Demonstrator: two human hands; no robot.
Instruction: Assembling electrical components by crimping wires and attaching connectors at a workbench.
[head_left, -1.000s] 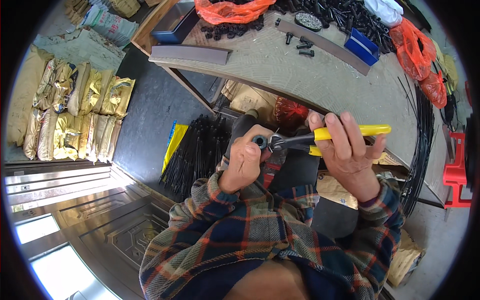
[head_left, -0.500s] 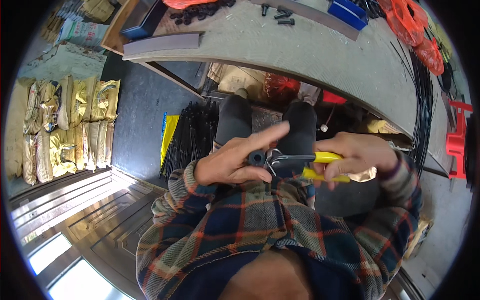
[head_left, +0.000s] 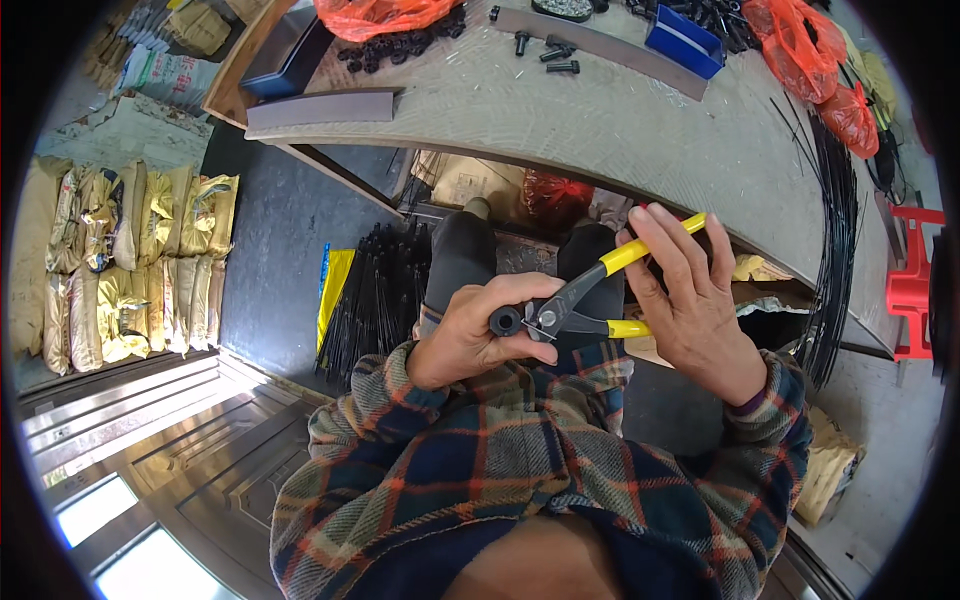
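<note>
My left hand (head_left: pixel 452 338) is closed round a short black cylindrical piece (head_left: pixel 505 321) with a round hole in its end. A thin light strip or wire shows at the piece's right side, too small to make out. The jaws of a pair of pliers (head_left: pixel 572 302) with yellow handles meet the piece there, between my left thumb and fingers. My right hand (head_left: pixel 692 315) holds the pliers by their handles, which stand wide apart. Its fingers stretch over the upper handle, and the lower handle's end touches near the palm. Both hands are above my lap.
Ahead is a worktable (head_left: pixel 600 130) with loose black bolts (head_left: pixel 561 67), a blue tray (head_left: pixel 684 42) and red plastic bags (head_left: pixel 795 45). Long black strands (head_left: pixel 835 240) hang over its right edge. Black rods (head_left: pixel 375 295) stand left of my legs. Wrapped bundles (head_left: pixel 130 260) lie further left.
The plier handles have spread apart, and the right hand's fingers have stretched out and moved up. The left hand still holds the black piece, with its thumb now lower and nearer the jaws.
</note>
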